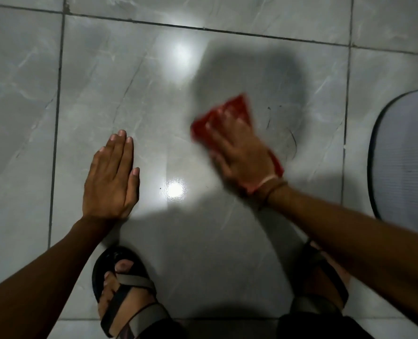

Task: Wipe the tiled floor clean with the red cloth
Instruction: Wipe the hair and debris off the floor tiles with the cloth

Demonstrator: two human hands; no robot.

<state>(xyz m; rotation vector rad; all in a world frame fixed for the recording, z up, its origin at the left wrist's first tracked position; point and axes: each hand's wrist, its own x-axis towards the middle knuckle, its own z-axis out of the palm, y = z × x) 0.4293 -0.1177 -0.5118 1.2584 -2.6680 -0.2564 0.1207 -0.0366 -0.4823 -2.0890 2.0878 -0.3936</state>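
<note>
The glossy grey tiled floor [154,99] fills the view, with dark grout lines. My right hand [239,152] presses flat on the red cloth [232,111] on the large middle tile; both are blurred by motion. The cloth sticks out beyond my fingertips and along the hand's right side. My left hand [112,174] lies flat on the same tile, palm down, fingers together, holding nothing. A few dark hair-like strands [293,140] lie on the tile just right of the cloth.
My two feet in sandals, left [124,289] and right [323,285], stand at the bottom of the tile. A grey mat with a dark rim [406,155] lies at the right edge. Bright light reflections [176,190] shine on the tile between my hands.
</note>
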